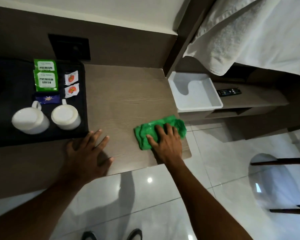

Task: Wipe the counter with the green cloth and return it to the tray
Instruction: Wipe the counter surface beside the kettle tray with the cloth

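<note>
A crumpled green cloth [145,134] lies on the wooden counter [125,101] near its front right corner. My right hand [164,142] presses flat on top of the cloth, fingers spread over it. My left hand [90,153] rests palm down on the bare counter to the left of the cloth, fingers apart, holding nothing. An empty white plastic tray [213,99] sits just past the counter's right edge on a lower shelf.
A black tray [81,94] on the counter's left holds two upturned white mugs [30,121], tea sachets [45,80] and small packets. A remote [229,92] lies on the shelf beside the white tray. White bedding [249,32] hangs at upper right; tiled floor below.
</note>
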The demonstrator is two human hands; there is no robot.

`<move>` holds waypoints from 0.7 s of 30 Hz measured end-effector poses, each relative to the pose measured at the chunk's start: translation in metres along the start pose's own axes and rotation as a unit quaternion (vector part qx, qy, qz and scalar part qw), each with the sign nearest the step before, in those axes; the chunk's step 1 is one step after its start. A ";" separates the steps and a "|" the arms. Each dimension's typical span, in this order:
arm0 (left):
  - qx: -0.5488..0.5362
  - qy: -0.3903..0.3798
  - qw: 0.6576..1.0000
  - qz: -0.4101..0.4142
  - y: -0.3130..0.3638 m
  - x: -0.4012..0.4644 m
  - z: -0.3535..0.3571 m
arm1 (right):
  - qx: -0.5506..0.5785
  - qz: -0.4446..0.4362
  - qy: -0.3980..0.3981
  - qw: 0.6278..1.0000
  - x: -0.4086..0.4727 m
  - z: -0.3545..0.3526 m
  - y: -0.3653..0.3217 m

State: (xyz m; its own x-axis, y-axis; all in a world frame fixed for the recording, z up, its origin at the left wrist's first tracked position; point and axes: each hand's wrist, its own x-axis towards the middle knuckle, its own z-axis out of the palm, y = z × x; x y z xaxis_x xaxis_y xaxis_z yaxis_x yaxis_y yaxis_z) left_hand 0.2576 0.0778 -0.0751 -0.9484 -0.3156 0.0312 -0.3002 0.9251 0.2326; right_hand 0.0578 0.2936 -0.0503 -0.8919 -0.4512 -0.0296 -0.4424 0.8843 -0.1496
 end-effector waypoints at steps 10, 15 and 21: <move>0.015 0.004 1.000 0.005 -0.004 0.001 0.008 | 0.012 0.023 -0.016 1.000 0.018 0.013 -0.028; 0.033 0.016 0.999 0.002 -0.007 0.000 0.016 | -0.017 0.049 0.023 0.998 -0.001 0.000 0.029; 0.042 0.017 0.999 0.002 -0.005 0.000 0.017 | 0.002 0.073 0.038 0.997 -0.002 0.026 -0.039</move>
State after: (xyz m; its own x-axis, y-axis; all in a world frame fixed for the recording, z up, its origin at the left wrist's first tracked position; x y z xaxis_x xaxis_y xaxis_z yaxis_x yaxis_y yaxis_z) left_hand 0.2571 0.0768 -0.0932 -0.9460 -0.3176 0.0654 -0.3053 0.9403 0.1504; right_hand 0.0797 0.2566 -0.0702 -0.9515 -0.3067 0.0243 -0.3067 0.9394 -0.1531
